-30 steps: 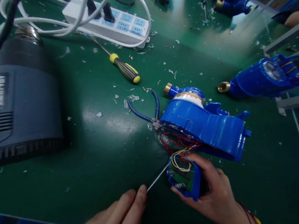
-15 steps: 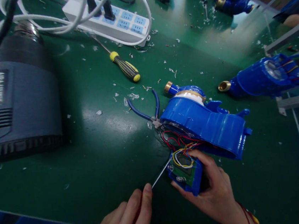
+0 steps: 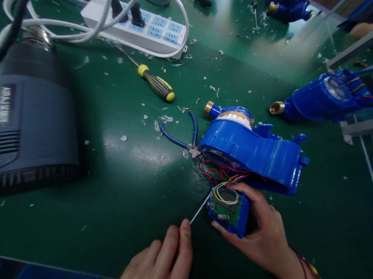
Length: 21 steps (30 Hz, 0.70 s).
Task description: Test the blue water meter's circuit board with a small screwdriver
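Note:
My right hand (image 3: 265, 233) grips a small blue module (image 3: 229, 210) with a green circuit board inside. Red, yellow and white wires (image 3: 222, 180) run from it into the big blue water meter housing (image 3: 252, 152) lying just beyond. My left hand (image 3: 160, 266) pinches a thin metal tool (image 3: 199, 210) whose tip touches the module's left edge. Blue-handled pliers (image 3: 181, 135) lie against the meter's left side.
A dark grey heat gun (image 3: 20, 117) lies at left. A white power strip (image 3: 144, 26) with cables and a yellow-black screwdriver (image 3: 156, 85) sit behind. More blue meters (image 3: 322, 98) lie right. Plastic scraps litter the green mat (image 3: 113, 200). Another person's arm (image 3: 366, 29) shows at upper right.
Both hands and the module have shifted slightly up and right in view; the thin tool stays at the module's edge. The meter has barely moved.

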Motion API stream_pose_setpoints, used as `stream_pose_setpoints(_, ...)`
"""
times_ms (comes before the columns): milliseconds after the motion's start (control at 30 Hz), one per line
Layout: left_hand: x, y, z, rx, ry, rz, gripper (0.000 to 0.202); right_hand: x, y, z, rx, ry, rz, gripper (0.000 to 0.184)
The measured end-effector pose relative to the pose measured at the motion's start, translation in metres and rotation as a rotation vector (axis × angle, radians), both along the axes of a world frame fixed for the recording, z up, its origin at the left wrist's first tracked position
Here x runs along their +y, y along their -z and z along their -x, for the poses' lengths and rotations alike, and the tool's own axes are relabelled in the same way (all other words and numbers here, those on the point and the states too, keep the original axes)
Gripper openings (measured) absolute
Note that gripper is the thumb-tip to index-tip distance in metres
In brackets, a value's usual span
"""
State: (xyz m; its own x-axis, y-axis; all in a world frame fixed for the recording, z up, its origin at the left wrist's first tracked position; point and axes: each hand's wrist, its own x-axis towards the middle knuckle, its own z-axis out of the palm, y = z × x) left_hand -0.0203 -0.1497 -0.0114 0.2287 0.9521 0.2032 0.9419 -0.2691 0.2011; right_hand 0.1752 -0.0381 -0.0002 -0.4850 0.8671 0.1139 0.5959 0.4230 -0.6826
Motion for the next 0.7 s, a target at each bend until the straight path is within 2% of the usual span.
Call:
stream_pose_setpoints(167,0.01,0.013,0.021,-0.212,0.114,-0.058,0.04,0.002,0.001,0.0,0.001,-0.007,0.001,0.063)
stream_pose_setpoints(267,0.019,0.012,0.029,-0.339,0.125,0.087,0.038,0.003,0.001,-0.001,0.008,-0.009,0.021,0.063)
stream_pose_setpoints(533,0.043,-0.003,0.037,-0.706,0.013,0.43,0.019,0.003,0.005,-0.008,0.052,0.07,0.114,0.062)
stream_pose_setpoints(600,0.043,-0.006,0.039,-0.666,0.031,0.421,0.02,0.002,0.006,-0.008,0.083,0.08,0.136,0.063)
stream_pose_setpoints(700,0.043,-0.015,0.04,-0.327,0.157,0.191,0.033,0.002,0.006,-0.007,0.116,0.073,0.177,0.063)
